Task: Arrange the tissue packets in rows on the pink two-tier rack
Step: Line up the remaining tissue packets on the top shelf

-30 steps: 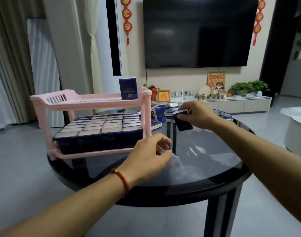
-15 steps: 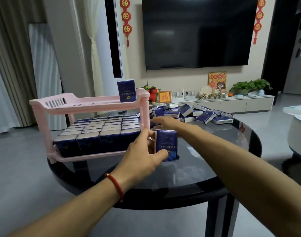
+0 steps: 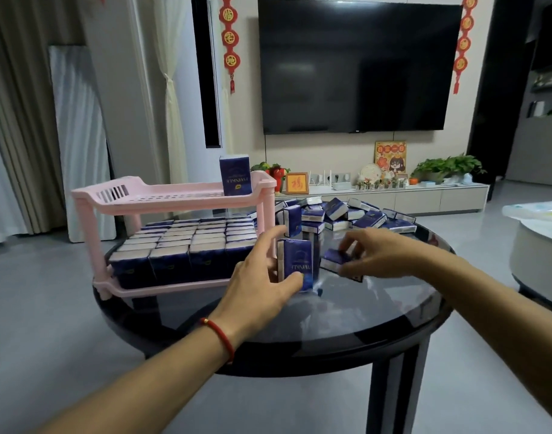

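The pink two-tier rack [image 3: 174,198] stands on the left of the round black table. Its lower tier is packed with rows of dark blue tissue packets [image 3: 187,245]. One packet [image 3: 235,175] stands upright at the right end of the upper tier. My left hand [image 3: 262,283] grips an upright packet [image 3: 298,264] resting on the table just right of the rack. My right hand [image 3: 375,253] closes on a flat packet [image 3: 334,260] beside it. A loose pile of packets [image 3: 340,216] lies at the table's far side.
The glossy table [image 3: 299,324] has a curved front edge near me. A white round table [image 3: 538,242] sits at the right. A TV, a low cabinet with ornaments and plants, and curtains line the back wall.
My right hand reached to the far pile and came back holding another packet flat above the table. My left hand took hold of the upright packet and still grips it.
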`<action>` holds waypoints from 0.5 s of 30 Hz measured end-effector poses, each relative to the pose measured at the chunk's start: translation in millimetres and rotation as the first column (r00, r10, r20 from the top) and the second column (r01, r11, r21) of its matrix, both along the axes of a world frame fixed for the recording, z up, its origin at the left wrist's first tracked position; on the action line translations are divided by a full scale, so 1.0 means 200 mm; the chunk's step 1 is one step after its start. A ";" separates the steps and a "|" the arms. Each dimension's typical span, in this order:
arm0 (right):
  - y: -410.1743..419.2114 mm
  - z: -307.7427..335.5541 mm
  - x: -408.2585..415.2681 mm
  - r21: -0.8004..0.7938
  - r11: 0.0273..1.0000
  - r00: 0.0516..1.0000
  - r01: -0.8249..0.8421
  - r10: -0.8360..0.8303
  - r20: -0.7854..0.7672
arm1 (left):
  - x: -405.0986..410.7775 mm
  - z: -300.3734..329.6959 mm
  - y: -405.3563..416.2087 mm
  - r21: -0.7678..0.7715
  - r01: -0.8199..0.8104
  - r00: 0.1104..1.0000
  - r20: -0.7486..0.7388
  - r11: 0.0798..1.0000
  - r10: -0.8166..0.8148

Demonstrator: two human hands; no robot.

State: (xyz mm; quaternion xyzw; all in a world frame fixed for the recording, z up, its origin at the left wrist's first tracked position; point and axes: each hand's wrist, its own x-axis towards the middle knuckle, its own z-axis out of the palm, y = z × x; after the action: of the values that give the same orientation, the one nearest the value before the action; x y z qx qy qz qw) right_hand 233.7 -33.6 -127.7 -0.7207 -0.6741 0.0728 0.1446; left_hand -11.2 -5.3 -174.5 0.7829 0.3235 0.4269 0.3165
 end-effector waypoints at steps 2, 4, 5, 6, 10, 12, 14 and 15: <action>-0.15 0.00 -0.02 0.206 0.978 0.992 0.044 -0.019 -0.124 | 0.00 0.01 -0.01 0.007 0.040 0.999 0.019 0.999 -0.040; -0.26 -0.02 -0.11 0.384 0.922 0.975 0.042 0.046 -0.218 | 0.00 0.01 -0.01 -0.016 0.077 0.996 0.035 0.997 -0.077; -0.29 -0.04 -0.16 0.420 0.907 0.960 0.028 0.093 -0.264 | 0.01 0.01 0.00 -0.030 0.097 0.995 0.040 0.995 -0.096; -0.29 -0.06 -0.21 0.425 0.905 0.945 0.022 0.121 -0.306 | 0.01 0.01 0.00 -0.042 0.119 0.992 0.039 0.992 -0.117; -0.22 -0.18 -0.34 0.449 0.893 0.917 0.034 0.151 -0.369 | -0.01 0.01 0.02 -0.039 0.204 0.978 -0.027 0.978 -0.206; -0.19 -0.21 -0.37 0.466 0.884 0.913 0.025 0.170 -0.371 | -0.02 0.01 0.02 -0.080 0.255 0.967 0.017 0.964 -0.255; -0.18 -0.22 -0.40 0.497 0.868 0.912 0.019 0.188 -0.363 | -0.03 0.01 0.02 -0.111 0.297 0.952 0.116 0.948 -0.284; -0.17 -0.22 -0.42 0.518 0.855 0.914 0.011 0.201 -0.351 | -0.03 0.01 0.02 -0.112 0.304 0.945 0.161 0.946 -0.284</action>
State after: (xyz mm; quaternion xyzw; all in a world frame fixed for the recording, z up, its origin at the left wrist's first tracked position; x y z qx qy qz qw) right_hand 150.3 -68.0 -171.9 -0.5919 -0.6616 0.0425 0.4583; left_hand -16.5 -1.9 -172.5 0.7667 0.2075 0.4069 0.4512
